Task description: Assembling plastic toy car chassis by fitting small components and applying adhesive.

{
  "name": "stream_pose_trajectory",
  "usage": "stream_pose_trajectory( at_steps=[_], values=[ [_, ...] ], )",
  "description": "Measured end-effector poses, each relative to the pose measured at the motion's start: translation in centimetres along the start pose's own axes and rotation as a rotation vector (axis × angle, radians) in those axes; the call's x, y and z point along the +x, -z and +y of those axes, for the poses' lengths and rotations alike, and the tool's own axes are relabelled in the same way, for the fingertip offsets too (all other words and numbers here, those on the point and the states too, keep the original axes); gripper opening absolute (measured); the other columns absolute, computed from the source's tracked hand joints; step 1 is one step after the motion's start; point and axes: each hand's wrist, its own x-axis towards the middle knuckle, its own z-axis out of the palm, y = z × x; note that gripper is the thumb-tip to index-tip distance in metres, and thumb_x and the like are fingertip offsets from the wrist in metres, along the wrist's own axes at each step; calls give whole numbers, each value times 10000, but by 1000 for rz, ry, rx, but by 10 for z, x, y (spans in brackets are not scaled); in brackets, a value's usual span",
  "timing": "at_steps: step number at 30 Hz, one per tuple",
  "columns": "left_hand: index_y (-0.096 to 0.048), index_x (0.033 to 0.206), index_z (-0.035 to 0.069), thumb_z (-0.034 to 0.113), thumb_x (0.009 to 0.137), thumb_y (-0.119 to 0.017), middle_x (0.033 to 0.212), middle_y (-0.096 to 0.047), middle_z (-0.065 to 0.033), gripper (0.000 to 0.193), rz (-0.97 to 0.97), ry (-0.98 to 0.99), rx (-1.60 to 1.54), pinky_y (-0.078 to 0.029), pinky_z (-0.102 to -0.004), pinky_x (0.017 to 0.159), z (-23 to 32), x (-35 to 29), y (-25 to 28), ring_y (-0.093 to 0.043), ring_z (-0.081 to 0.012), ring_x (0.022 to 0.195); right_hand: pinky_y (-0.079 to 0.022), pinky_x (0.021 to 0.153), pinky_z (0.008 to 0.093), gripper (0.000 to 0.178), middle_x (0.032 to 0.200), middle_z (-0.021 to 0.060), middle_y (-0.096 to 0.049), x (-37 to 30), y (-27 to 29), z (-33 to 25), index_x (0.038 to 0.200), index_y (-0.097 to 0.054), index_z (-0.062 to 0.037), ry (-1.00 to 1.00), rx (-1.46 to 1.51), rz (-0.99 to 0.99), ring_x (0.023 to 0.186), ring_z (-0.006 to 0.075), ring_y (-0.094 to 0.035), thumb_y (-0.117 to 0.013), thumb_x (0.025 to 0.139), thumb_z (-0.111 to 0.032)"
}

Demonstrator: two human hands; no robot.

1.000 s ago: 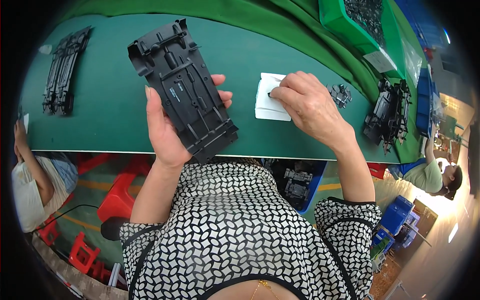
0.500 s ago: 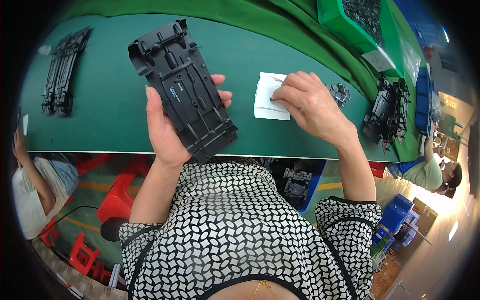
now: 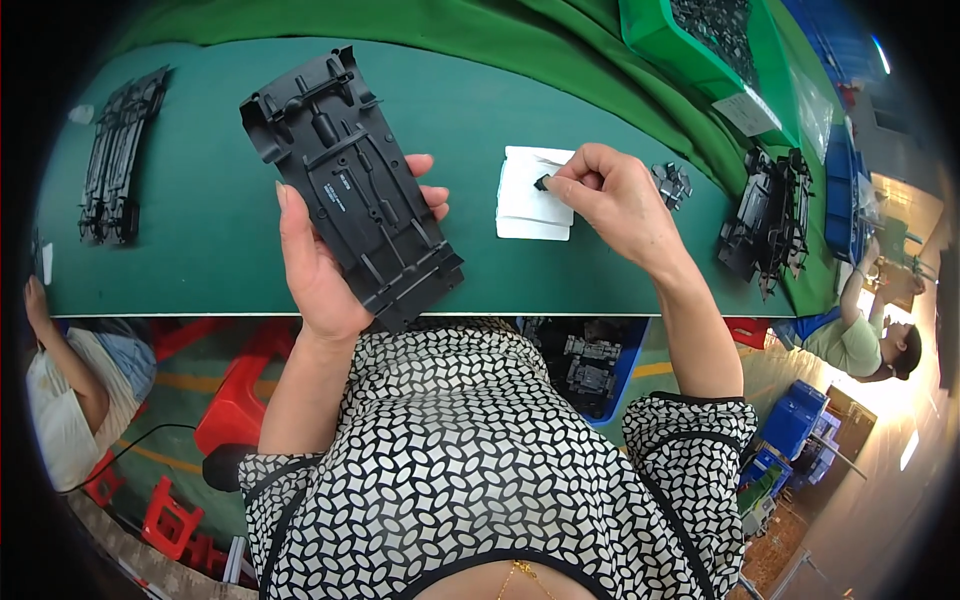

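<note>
A black plastic toy-car chassis is held up, tilted, over the green table. My left hand is wrapped round its lower part, thumb along the left edge and fingertips showing past the right edge. My right hand pinches a small black plastic part between thumb and fingertips. That part hangs over a white foam pad, whose right side my fingers partly cover. Just beyond my right hand lie several small dark parts in a loose cluster.
More black chassis lie at the far left and in a pile at right. A green bin of small dark parts stands back right, near a bunched green cloth. Below the table edge is a blue crate. People sit at both sides.
My right hand has lifted slightly off the foam pad, and the black part in its pinch now shows more. The left hand still holds the chassis in much the same pose.
</note>
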Motion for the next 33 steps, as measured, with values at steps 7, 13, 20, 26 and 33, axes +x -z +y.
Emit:
stream_pose_trajectory(
  at_steps=[7, 13, 20, 26, 33],
  values=[
    [-375, 1311, -58, 621, 924, -183, 1254, -484, -250, 805, 2, 3, -20, -484, -465, 881, -1, -1, 0, -585, -357, 992, -470, 672, 378, 237, 759, 160, -623, -2, -1, -8, 800, -619, 42, -102, -90, -40, 713, 264, -603, -595, 783, -193],
    [-399, 1288, -58, 633, 919, -197, 1227, -511, -244, 809, -19, 1, -12, -494, -416, 880, 0, -1, 0, -594, -317, 1008, -469, 682, 391, 236, 783, 179, -626, -4, -4, -9, 779, -615, 53, -70, -95, -22, 729, 290, -604, -593, 777, -182],
    [-369, 1317, -56, 626, 922, -188, 1262, -476, -249, 808, -7, 10, -22, -476, -466, 894, -1, -1, 1, -581, -355, 1001, -335, 481, 286, 218, 560, 8, -467, -5, -11, 0, 757, -610, 27, 24, -67, 17, 526, 84, -414, -650, 796, -184],
    [-368, 1316, -58, 625, 922, -190, 1261, -477, -249, 807, -12, 6, -35, -475, -468, 894, -1, 0, 1, -581, -355, 1001, -447, 628, 330, 223, 714, 122, -617, -4, -1, -12, 791, -636, 38, -111, 19, -63, 663, 192, -573, -634, 787, -184],
    [-386, 1300, -56, 615, 927, -204, 1240, -495, -250, 789, -48, -11, -23, -485, -447, 884, -1, 1, 1, -588, -337, 1000, -363, 560, 234, 198, 696, 3, -562, -3, 4, 8, 821, -642, 25, -93, 393, -59, 648, 65, -455, -651, 819, -172]
  ],
)
